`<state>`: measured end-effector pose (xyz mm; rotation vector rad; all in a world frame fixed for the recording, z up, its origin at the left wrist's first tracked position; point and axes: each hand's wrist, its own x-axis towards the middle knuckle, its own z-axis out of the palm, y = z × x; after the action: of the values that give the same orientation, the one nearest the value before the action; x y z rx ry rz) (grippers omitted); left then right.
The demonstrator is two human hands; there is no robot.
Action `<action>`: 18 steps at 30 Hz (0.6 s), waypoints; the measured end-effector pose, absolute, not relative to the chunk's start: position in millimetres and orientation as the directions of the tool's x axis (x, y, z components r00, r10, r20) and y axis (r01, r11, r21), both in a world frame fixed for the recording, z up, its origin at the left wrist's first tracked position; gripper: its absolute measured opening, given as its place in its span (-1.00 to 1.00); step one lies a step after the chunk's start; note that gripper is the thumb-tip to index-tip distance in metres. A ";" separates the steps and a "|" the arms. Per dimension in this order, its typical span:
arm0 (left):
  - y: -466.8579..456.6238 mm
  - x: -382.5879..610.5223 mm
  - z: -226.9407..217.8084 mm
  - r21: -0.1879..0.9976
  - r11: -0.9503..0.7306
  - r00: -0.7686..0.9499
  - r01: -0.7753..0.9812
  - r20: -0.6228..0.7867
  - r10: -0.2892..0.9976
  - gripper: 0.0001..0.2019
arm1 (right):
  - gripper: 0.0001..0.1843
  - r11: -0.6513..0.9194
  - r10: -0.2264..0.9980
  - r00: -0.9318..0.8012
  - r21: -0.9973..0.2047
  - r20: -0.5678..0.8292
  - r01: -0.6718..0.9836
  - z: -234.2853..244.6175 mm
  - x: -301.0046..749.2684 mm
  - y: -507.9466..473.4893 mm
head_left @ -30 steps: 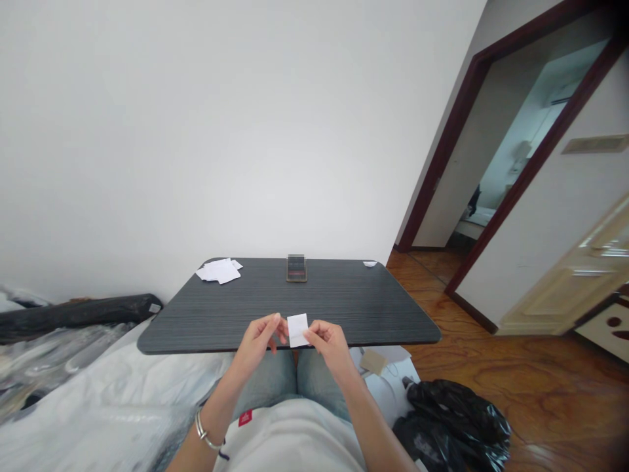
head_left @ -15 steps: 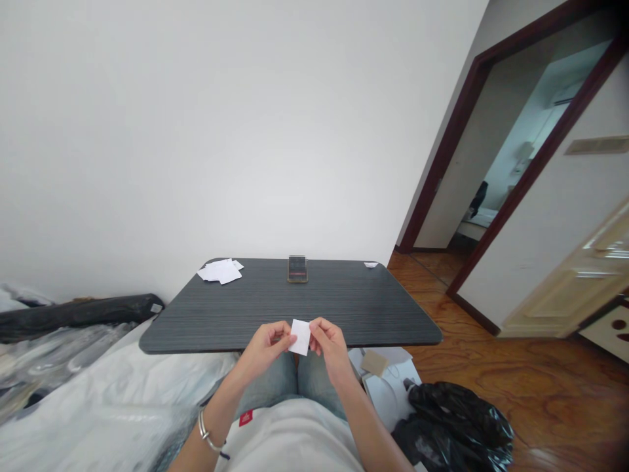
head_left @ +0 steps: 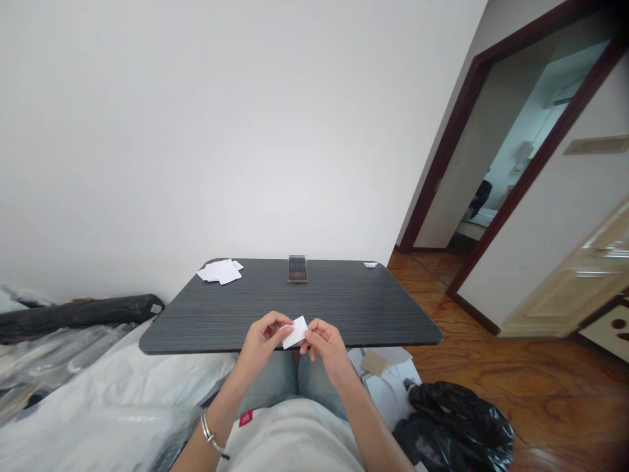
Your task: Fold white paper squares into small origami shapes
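Observation:
A small white paper slip (head_left: 295, 332) is pinched between both hands just above the near edge of the dark striped table (head_left: 344, 308). My left hand (head_left: 261, 342) grips its left side with curled fingers, a bracelet on that wrist. My right hand (head_left: 325, 343) pinches its right side. The slip is tilted, one corner pointing up to the right.
A pile of white paper slips (head_left: 220, 271) lies at the table's far left, a phone (head_left: 297, 268) stands at the far middle, and one small slip (head_left: 370, 265) lies far right. A black bag (head_left: 452, 419) sits on the wooden floor to my right. An open doorway is at right.
The slip has turned from upright to tilted and looks narrower between my fingers. Both hands stay together at the table's near edge.

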<state>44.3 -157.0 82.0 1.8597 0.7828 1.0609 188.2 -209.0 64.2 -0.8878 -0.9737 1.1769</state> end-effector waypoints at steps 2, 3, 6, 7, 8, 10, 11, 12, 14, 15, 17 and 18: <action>-157.8 44.0 83.4 0.859 -0.493 0.462 0.139 0.384 0.799 -0.82 | -0.83 0.182 0.981 0.124 -0.925 0.148 -0.334 64.1 188.1 -209.3; -158.3 44.2 84.0 0.851 -0.506 0.473 0.137 0.393 0.789 -0.81 | -0.84 0.189 0.979 0.132 -0.921 0.153 -0.342 63.9 188.5 -209.2; -159.8 45.3 85.0 0.839 -0.534 0.518 0.104 0.412 0.749 -0.74 | -0.84 0.210 0.975 0.147 -0.908 0.167 -0.363 62.8 190.2 -208.2; -160.3 45.7 85.1 0.835 -0.541 0.531 0.096 0.417 0.738 -0.72 | -0.84 0.214 0.974 0.148 -0.907 0.170 -0.363 62.7 190.7 -208.0; -160.8 46.2 85.0 0.832 -0.547 0.539 0.093 0.420 0.730 -0.69 | -0.84 0.217 0.974 0.148 -0.907 0.174 -0.361 62.9 191.1 -208.1; -161.8 47.0 84.9 0.829 -0.550 0.537 0.103 0.419 0.732 -0.70 | -0.83 0.222 0.973 0.146 -0.910 0.182 -0.350 64.6 191.1 -209.1; -162.2 47.2 84.8 0.830 -0.545 0.526 0.114 0.415 0.742 -0.72 | -0.82 0.226 0.972 0.145 -0.911 0.186 -0.345 65.9 190.7 -210.1; -162.5 47.4 84.9 0.834 -0.538 0.511 0.124 0.411 0.755 -0.74 | -0.81 0.230 0.971 0.146 -0.911 0.191 -0.342 67.4 190.2 -211.2; -162.7 47.3 85.0 0.844 -0.520 0.483 0.130 0.404 0.777 -0.77 | -0.79 0.239 0.969 0.148 -0.912 0.199 -0.335 69.9 188.9 -213.1; -162.5 47.1 85.1 0.849 -0.512 0.476 0.126 0.402 0.783 -0.78 | -0.78 0.242 0.968 0.150 -0.913 0.203 -0.329 70.6 188.3 -213.7; -162.0 46.6 84.8 0.859 -0.500 0.470 0.111 0.398 0.788 -0.78 | -0.78 0.249 0.966 0.154 -0.916 0.210 -0.313 70.0 187.7 -213.4; -161.6 46.4 84.3 0.862 -0.495 0.462 0.105 0.399 0.792 -0.78 | -0.78 0.253 0.964 0.159 -0.918 0.213 -0.304 68.7 187.7 -212.5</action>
<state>46.4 -161.6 84.3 1.9016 0.7512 1.0716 187.7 -212.5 68.7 -0.8557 -0.9864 1.0857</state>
